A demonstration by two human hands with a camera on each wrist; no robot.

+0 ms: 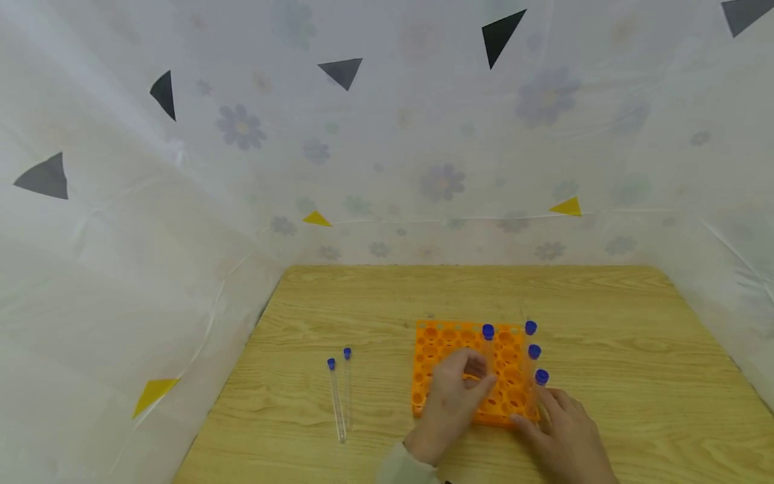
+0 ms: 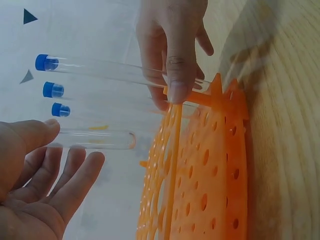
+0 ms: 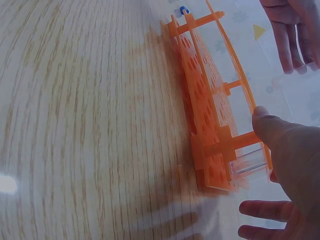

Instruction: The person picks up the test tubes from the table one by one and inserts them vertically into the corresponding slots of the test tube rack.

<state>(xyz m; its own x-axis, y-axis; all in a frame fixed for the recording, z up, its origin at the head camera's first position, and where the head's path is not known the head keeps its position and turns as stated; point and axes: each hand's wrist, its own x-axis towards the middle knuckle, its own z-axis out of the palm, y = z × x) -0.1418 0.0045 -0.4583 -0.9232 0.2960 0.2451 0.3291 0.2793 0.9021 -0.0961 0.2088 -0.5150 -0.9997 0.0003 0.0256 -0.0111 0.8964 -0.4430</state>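
Observation:
My left hand [image 1: 453,393] pinches a clear test tube [image 2: 100,139] with its thumb and fingers. The tube stands upright over an orange test tube rack [image 1: 423,363]; its blue cap [image 1: 488,331] shows in the head view, and its rounded bottom hangs above the rack's top plate in the left wrist view. My right hand [image 1: 571,433] grips the rack's near right corner, thumb on the top plate's edge. Three blue-capped test tubes [image 1: 535,351] stand in a row along the rack's right side. The nearest tube is partly hidden by the right hand's fingers.
Two more blue-capped test tubes [image 1: 336,403] lie side by side on the wood-grain table [image 1: 272,430], left of the rack. White flower-print sheeting [image 1: 387,148] with black and yellow triangles encloses the table at the back and sides.

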